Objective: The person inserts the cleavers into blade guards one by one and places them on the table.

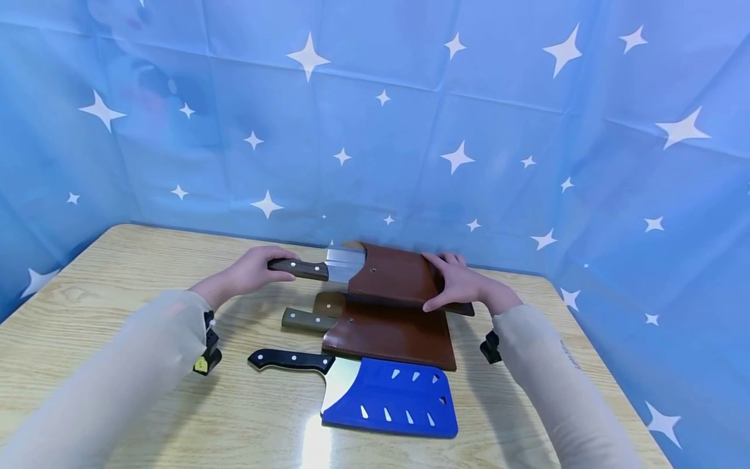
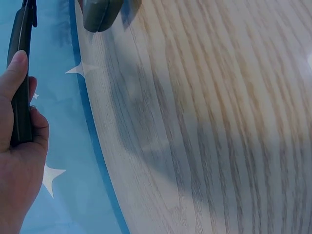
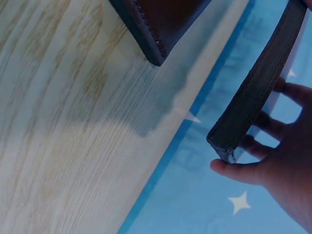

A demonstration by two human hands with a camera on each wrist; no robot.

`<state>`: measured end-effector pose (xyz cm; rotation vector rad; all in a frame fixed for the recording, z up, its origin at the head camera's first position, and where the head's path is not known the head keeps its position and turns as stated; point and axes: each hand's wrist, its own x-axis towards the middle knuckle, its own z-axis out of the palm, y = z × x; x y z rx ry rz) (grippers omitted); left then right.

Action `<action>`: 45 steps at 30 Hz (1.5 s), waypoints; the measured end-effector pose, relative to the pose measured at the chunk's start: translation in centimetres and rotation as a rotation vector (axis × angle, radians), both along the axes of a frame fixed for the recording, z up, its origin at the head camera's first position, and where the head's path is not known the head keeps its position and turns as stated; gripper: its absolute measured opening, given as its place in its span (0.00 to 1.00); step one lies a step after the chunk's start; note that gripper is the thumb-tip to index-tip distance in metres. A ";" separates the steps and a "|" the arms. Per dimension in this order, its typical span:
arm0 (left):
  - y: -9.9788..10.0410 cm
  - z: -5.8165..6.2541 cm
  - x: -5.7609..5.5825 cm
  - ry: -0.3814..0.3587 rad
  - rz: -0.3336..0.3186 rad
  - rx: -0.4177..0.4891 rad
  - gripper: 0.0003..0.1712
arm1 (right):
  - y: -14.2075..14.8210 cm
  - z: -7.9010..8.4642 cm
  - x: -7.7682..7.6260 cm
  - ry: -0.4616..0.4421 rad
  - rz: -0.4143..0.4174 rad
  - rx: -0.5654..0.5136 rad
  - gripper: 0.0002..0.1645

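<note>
My left hand (image 1: 258, 270) grips the dark wooden handle (image 1: 299, 268) of a cleaver, thumb laid along it in the left wrist view. The cleaver's steel blade (image 1: 344, 264) shows between the handle and a brown leather sheath (image 1: 392, 273); the rest of the blade is hidden inside. My right hand (image 1: 463, 283) holds the sheath's far end, thumb at one corner and fingers spread along its other side. Both are raised over the table in the wrist views. Just in front lies a second cleaver in a brown sheath (image 1: 392, 335), its olive handle (image 1: 307, 319) sticking out to the left.
Nearest me, a black-handled cleaver (image 1: 293, 359) lies in a blue slotted blade cover (image 1: 392, 397). The wood-grain table (image 1: 146, 260) ends at the back against a blue curtain with white stars (image 1: 375, 130).
</note>
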<state>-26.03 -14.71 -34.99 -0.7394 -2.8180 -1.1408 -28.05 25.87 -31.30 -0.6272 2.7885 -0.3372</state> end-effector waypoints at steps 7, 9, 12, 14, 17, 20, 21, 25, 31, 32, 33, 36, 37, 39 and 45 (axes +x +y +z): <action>0.8 0.1 -0.2 0.007 -0.017 0.009 0.19 | -1.0 0.1 -0.1 0.003 0.014 -0.006 0.68; 1.0 0.1 -0.2 0.002 -0.019 0.016 0.19 | -1.2 0.1 -0.1 0.003 0.018 -0.007 0.68; 1.3 0.1 -0.2 0.012 -0.031 0.038 0.19 | -1.4 0.2 -0.1 0.001 0.017 -0.008 0.68; 1.4 0.1 -0.1 0.017 -0.045 0.053 0.19 | -1.5 0.2 0.0 0.001 0.019 -0.012 0.67; 1.6 0.2 -0.2 -0.001 -0.054 0.065 0.18 | -1.6 0.3 -0.1 0.003 0.020 -0.010 0.67; 1.8 0.2 -0.5 -0.043 -0.048 0.058 0.17 | -1.6 0.3 -0.2 0.004 0.020 -0.007 0.67; 1.8 0.2 -0.6 -0.049 -0.043 0.053 0.17 | -1.7 0.4 -0.2 0.004 0.019 -0.009 0.67; 2.0 0.4 -0.6 -0.067 -0.030 0.037 0.17 | -1.8 0.4 -0.4 0.006 0.018 -0.005 0.68; 2.6 1.1 -0.5 -0.094 -0.042 0.043 0.19 | -2.4 0.6 -0.5 0.010 0.034 0.003 0.68; 2.7 1.1 -0.5 -0.096 -0.045 0.045 0.20 | -2.6 0.6 -0.6 0.010 0.033 0.005 0.68; 2.8 1.2 -0.5 -0.095 -0.049 0.044 0.20 | -2.7 0.7 -0.6 0.010 0.035 0.006 0.68; 3.2 1.2 -0.6 -0.087 -0.054 0.043 0.21 | -3.1 0.9 -0.7 0.004 0.031 0.010 0.68; 3.3 1.2 -0.7 -0.086 -0.057 0.044 0.21 | -3.3 1.0 -0.7 0.003 0.032 0.013 0.68; 3.6 1.3 -0.7 -0.082 -0.064 0.047 0.20 | -3.5 1.1 -0.8 -0.003 0.030 0.013 0.68; 3.9 1.4 -1.0 -0.083 -0.066 0.047 0.20 | -3.8 1.2 -1.3 -0.014 0.034 0.007 0.68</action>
